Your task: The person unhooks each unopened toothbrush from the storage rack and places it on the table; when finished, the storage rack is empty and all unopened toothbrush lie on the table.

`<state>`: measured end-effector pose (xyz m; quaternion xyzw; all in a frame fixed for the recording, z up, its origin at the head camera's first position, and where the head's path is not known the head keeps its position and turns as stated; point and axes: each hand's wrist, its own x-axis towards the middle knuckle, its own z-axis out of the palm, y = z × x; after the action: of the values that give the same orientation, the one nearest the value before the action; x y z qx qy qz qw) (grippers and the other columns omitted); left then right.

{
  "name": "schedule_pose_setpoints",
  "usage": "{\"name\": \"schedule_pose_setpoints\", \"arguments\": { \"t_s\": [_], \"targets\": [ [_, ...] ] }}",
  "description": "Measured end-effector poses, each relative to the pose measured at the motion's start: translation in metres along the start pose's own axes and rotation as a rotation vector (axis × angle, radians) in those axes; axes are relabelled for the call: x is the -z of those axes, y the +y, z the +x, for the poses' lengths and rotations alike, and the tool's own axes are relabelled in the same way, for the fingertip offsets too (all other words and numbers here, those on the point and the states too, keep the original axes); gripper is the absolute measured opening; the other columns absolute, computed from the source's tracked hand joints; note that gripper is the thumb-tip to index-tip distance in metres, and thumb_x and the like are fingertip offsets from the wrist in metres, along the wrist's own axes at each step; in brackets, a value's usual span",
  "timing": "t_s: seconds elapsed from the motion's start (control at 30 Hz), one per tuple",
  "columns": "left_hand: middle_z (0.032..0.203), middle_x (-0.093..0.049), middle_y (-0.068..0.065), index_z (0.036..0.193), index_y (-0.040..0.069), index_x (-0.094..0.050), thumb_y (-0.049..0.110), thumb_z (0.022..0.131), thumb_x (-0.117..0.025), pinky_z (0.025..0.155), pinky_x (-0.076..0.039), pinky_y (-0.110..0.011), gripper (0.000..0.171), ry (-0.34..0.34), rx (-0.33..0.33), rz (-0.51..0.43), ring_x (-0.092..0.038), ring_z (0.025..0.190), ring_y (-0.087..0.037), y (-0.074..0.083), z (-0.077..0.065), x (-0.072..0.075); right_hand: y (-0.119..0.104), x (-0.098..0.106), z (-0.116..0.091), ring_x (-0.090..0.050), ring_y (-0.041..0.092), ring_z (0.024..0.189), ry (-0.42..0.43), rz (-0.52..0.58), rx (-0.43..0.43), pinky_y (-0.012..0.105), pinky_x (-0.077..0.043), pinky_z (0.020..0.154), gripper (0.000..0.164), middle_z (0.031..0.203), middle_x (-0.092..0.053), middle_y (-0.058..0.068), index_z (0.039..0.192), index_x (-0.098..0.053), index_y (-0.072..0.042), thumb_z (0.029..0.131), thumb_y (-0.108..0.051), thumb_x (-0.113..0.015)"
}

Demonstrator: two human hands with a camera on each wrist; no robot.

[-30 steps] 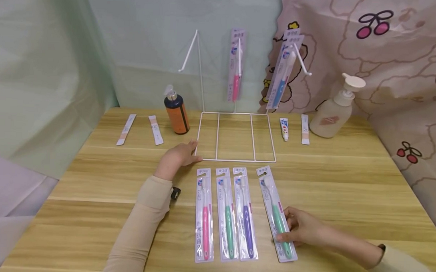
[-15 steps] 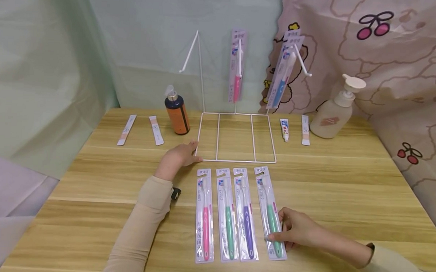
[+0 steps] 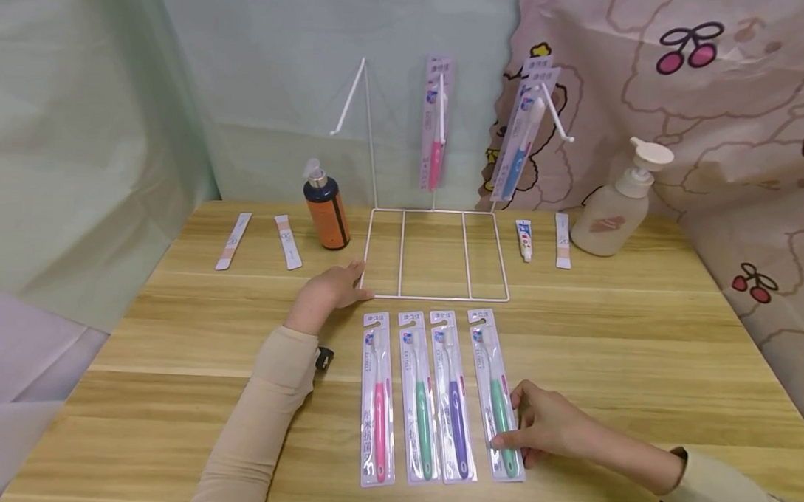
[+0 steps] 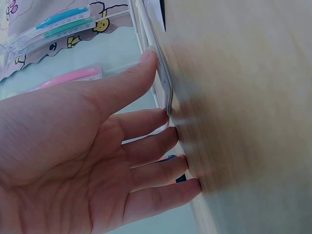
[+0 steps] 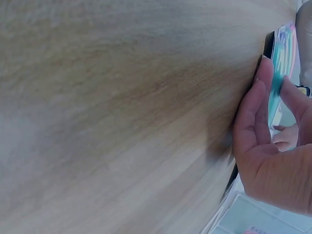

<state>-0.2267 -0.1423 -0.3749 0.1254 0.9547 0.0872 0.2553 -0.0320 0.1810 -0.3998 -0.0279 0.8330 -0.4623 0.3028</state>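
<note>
My right hand (image 3: pixel 555 426) pinches the lower right edge of a packaged green toothbrush (image 3: pixel 489 372), which lies on the table. Left of it, in a row, lie a packaged purple toothbrush (image 3: pixel 457 419), another green toothbrush (image 3: pixel 422 421) and a pink toothbrush (image 3: pixel 378 420). At the front left corner of a white wire rack (image 3: pixel 433 298), my left hand (image 3: pixel 330 287) touches the base, its fingers fairly straight in the left wrist view. A pink toothbrush (image 3: pixel 434 167) hangs from the rack's middle hook. Overlapping packs, a blue toothbrush (image 3: pixel 515 170) in front, hang from the right hook.
Behind the left hand stands an orange and dark pump bottle (image 3: pixel 327 215), beside two slim sachets (image 3: pixel 288 242). Right of the rack are a small toothpaste tube (image 3: pixel 524 239), another sachet (image 3: pixel 563 240) and a cream pump bottle (image 3: pixel 612 214). Curtains border the table.
My right hand has moved the rightmost green toothbrush left, closer to the purple one, and turned it a little straighter. The left hand has stayed on the rack's corner.
</note>
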Motion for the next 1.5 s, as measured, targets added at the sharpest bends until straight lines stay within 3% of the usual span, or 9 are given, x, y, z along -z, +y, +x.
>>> {"name": "schedule_pose_setpoints", "arguments": {
  "t_s": [0.33, 0.53, 0.67, 0.83, 1.03, 1.23, 1.37, 1.5],
  "targets": [
    [0.154, -0.012, -0.016, 0.149, 0.006, -0.014, 0.038, 0.096, -0.049, 0.111, -0.025, -0.051, 0.071, -0.003, 0.001, 0.006, -0.023, 0.137, -0.041, 0.000, 0.000, 0.000, -0.001, -0.001, 0.001, -0.058, 0.017, 0.047, -0.006, -0.003, -0.005, 0.033, -0.054, 0.046, 0.061, 0.062, -0.058, 0.007, 0.102, -0.039, -0.001, 0.070, -0.033, -0.081],
    [0.154, -0.012, -0.016, 0.149, 0.006, -0.014, 0.039, 0.096, -0.049, 0.111, -0.025, -0.051, 0.072, -0.005, 0.002, 0.012, -0.022, 0.137, -0.041, 0.000, 0.001, 0.001, -0.001, 0.002, 0.003, -0.057, 0.016, 0.048, -0.034, -0.027, 0.023, 0.030, -0.052, 0.045, 0.054, 0.064, -0.059, 0.005, 0.100, -0.040, -0.002, 0.075, -0.034, -0.076],
    [0.154, -0.013, -0.017, 0.149, 0.004, -0.015, 0.038, 0.096, -0.049, 0.111, -0.025, -0.050, 0.072, -0.003, -0.005, 0.017, -0.023, 0.137, -0.041, 0.000, 0.002, 0.000, -0.005, 0.015, 0.007, -0.057, 0.016, 0.051, -0.022, -0.092, 0.091, 0.026, -0.048, 0.046, 0.041, 0.064, -0.059, 0.003, 0.096, -0.046, -0.005, 0.082, -0.035, -0.070],
    [0.154, -0.013, -0.017, 0.149, 0.003, -0.014, 0.038, 0.096, -0.048, 0.112, -0.024, -0.049, 0.071, -0.003, -0.016, 0.013, -0.023, 0.137, -0.041, 0.000, 0.000, 0.001, -0.010, 0.044, 0.018, -0.058, 0.014, 0.059, 0.082, -0.190, 0.236, 0.024, -0.048, 0.051, 0.025, 0.068, -0.060, 0.000, 0.092, -0.053, -0.008, 0.087, -0.029, -0.066],
    [0.154, -0.012, -0.017, 0.149, 0.004, -0.014, 0.038, 0.097, -0.047, 0.112, -0.024, -0.049, 0.071, -0.005, -0.007, 0.000, -0.022, 0.137, -0.041, 0.001, 0.000, 0.000, -0.020, 0.080, 0.035, -0.055, 0.010, 0.068, 0.222, -0.224, 0.314, 0.021, -0.048, 0.059, 0.021, 0.078, -0.060, 0.002, 0.096, -0.059, -0.003, 0.085, -0.018, -0.069],
    [0.154, -0.011, -0.016, 0.150, 0.005, -0.013, 0.038, 0.097, -0.047, 0.113, -0.022, -0.049, 0.071, -0.019, 0.001, -0.015, -0.020, 0.138, -0.039, 0.001, 0.001, 0.000, -0.035, 0.107, 0.066, -0.060, 0.009, 0.074, 0.308, -0.146, 0.349, 0.019, -0.052, 0.067, 0.026, 0.087, -0.064, 0.012, 0.101, -0.060, 0.006, 0.082, -0.009, -0.071],
    [0.154, -0.012, -0.017, 0.149, 0.004, -0.014, 0.037, 0.097, -0.047, 0.112, -0.023, -0.048, 0.071, -0.010, -0.006, -0.010, -0.020, 0.138, -0.040, 0.001, 0.001, 0.000, -0.049, 0.115, 0.092, -0.062, 0.010, 0.086, 0.319, -0.054, 0.296, 0.021, -0.052, 0.077, 0.038, 0.103, -0.065, 0.015, 0.114, -0.058, 0.004, 0.086, -0.020, -0.068],
    [0.154, -0.012, -0.017, 0.149, 0.004, -0.014, 0.037, 0.097, -0.047, 0.113, -0.022, -0.048, 0.071, -0.007, -0.011, -0.011, -0.019, 0.138, -0.040, 0.000, 0.000, 0.000, -0.066, 0.118, 0.119, -0.061, 0.017, 0.103, 0.323, 0.035, 0.237, 0.031, -0.048, 0.093, 0.048, 0.118, -0.061, 0.014, 0.125, -0.054, -0.002, 0.088, -0.029, -0.066]
  ]
}}
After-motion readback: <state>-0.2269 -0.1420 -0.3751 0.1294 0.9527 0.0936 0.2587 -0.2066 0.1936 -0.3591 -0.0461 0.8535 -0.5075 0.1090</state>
